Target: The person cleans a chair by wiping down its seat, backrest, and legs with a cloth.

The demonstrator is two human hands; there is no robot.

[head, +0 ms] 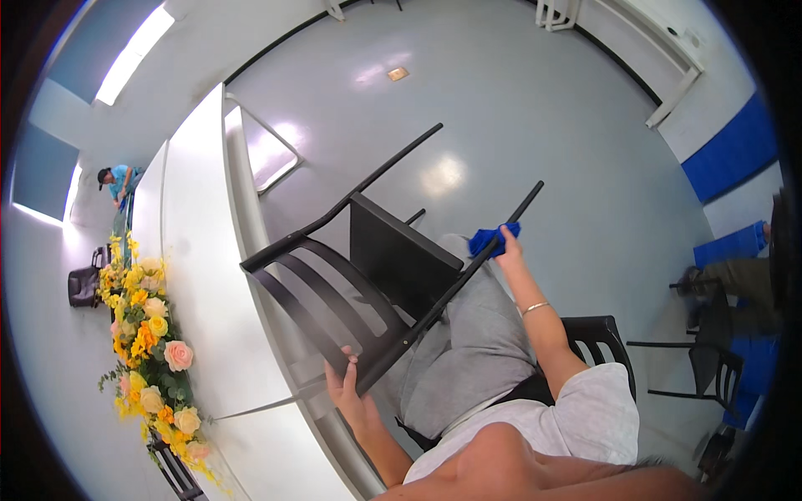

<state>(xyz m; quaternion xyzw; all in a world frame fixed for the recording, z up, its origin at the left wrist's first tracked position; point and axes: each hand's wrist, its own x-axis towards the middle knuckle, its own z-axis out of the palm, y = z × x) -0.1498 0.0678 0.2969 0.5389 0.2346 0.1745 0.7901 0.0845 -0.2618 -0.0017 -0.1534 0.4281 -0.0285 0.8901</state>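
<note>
A black chair (401, 266) with a slatted back is tilted over my lap, its legs pointing away from me. My left hand (349, 388) grips the top of its backrest near one corner. A crumpled blue cloth (485, 241) is in my right hand (510, 245), wrapped against one of the chair's legs (527, 200). The dark seat panel (391, 257) stands on edge between the chair's side rails. Beneath it are my legs in grey trousers (482, 332).
A white table (207, 250) runs along my left, bearing a yellow and peach flower arrangement (153, 338). Past it, a person (119, 181) bends over. On the right are another black chair (714, 338) and part of a second person (742, 282). Behind me is a chair back (598, 332).
</note>
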